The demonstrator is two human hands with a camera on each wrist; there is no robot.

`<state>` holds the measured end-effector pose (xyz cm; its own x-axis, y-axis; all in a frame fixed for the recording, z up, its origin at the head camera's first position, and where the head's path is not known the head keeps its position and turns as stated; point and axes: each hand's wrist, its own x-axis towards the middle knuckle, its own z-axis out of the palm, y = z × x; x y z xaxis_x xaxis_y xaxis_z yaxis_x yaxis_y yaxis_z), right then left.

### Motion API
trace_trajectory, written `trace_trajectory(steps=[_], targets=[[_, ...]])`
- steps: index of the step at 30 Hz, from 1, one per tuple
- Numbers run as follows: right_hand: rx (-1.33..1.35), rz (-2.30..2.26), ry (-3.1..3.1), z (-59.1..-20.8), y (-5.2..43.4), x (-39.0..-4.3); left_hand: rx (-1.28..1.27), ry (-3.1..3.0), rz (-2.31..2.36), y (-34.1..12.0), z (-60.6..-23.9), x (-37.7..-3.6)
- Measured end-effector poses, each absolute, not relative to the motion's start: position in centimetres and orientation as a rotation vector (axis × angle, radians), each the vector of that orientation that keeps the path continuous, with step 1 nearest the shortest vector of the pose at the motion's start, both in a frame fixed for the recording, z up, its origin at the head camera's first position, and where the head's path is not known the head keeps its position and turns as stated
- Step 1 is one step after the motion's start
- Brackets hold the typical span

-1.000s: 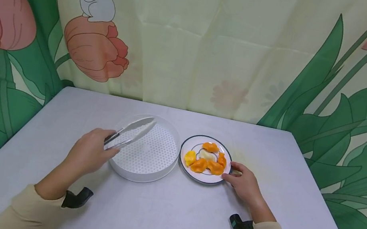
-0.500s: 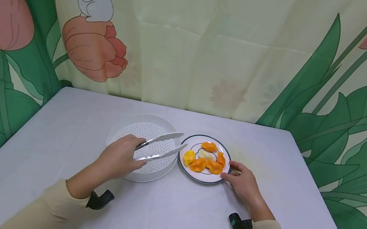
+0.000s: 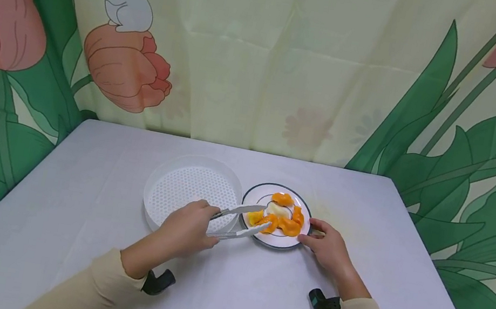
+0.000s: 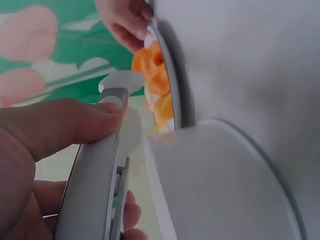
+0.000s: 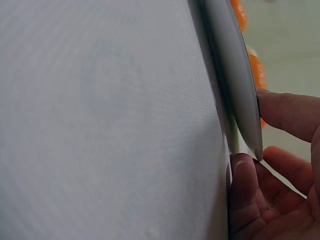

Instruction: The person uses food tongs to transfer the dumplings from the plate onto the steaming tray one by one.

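My left hand [image 3: 186,226] grips a pair of metal tongs [image 3: 241,209], thumb along one arm in the left wrist view. The tongs' tips are spread apart and reach over the left side of a white plate [image 3: 257,193] with a dark rim line. Several orange dumplings [image 3: 289,227] lie in a ring on it, with a yellow dumpling [image 3: 253,218] at the left, partly behind the tongs, and a white dumpling [image 3: 279,210] in the middle. My right hand [image 3: 328,247] pinches the plate's right edge, thumb on top and fingers beneath in the right wrist view.
A round white steamer tray [image 3: 193,189] with a perforated floor stands just left of the plate, partly behind my left hand. Both are on a table with a white cloth [image 3: 234,294]. A printed curtain [image 3: 252,68] hangs behind the table.
My left hand has carried the tongs rightward from over the steamer tray to over the plate's left side. The tips have spread apart. My right hand stays on the plate's edge.
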<state>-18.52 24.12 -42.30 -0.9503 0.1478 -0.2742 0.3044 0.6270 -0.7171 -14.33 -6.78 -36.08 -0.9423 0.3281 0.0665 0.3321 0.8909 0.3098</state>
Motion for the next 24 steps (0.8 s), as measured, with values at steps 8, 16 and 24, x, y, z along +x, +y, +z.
trace_trajectory(steps=[8, 16, 24], targets=[[0.358, -1.216, 2.672, -42.5, 24.2, -18.5, -0.571, -3.057, -0.459, -5.0, -36.6, -14.1], [0.364, -1.225, 2.669, -42.4, 24.1, -18.5, -0.531, -3.082, -0.351, -4.1, -36.7, -14.3], [0.364, -1.230, 2.669, -42.6, 24.2, -18.6, -0.552, -3.098, -0.274, -3.3, -36.3, -14.2]])
